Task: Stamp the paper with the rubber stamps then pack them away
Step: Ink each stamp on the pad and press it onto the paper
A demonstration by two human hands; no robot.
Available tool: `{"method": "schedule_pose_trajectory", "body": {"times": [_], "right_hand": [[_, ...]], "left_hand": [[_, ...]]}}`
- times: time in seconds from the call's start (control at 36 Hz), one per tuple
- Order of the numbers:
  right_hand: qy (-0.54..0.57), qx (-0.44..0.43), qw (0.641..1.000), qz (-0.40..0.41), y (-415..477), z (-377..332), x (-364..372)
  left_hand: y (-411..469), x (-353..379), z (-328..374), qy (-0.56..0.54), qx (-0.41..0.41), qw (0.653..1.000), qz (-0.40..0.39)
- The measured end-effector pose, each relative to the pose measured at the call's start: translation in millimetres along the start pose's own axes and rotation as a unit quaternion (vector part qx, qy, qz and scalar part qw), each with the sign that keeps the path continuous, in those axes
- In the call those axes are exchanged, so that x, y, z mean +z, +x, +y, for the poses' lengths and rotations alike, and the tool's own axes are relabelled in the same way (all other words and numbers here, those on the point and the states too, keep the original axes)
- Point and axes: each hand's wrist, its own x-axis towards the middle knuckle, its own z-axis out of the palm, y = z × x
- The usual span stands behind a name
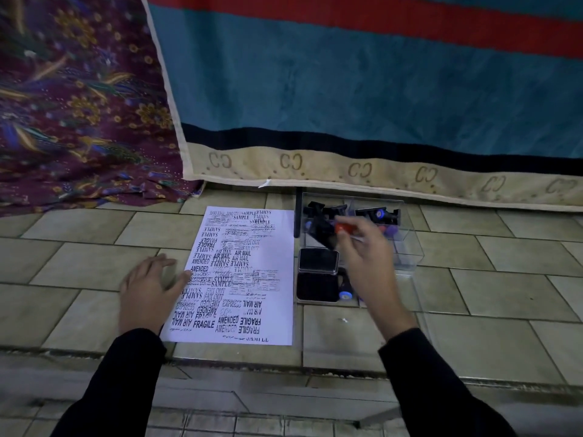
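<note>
A left hand [151, 291] lies flat on the tiled floor [79, 266] with its fingers spread, the thumb touching the left edge of a white paper [249, 279] covered in black stamped words. Just right of the paper sits an open ink pad [318, 260]. Beside it, a right hand [369, 263] pinches a red-handled stamp [344, 229] over a clear plastic box [410, 247] holding black stamps [318, 212].

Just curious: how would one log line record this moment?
left hand: rests at paper edge | right hand: pinches red-capped stamp over clear box
</note>
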Motion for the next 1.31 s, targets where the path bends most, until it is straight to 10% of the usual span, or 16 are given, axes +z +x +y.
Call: {"method": "schedule_pose_trajectory", "body": {"times": [0.36,1.31], "right_hand": [[-0.241,-0.073,0.967,0.029,-77.3,75.2,-75.5],[-0.246,-0.002,0.966,-0.078,22.3,45.3,-26.0]], "left_hand": [[-1.7,-2.9,3.2,0.005,-0.009,1.0,-0.007],[-0.5,3.1,-2.6,0.012,-0.012,1.0,-0.004]]}}
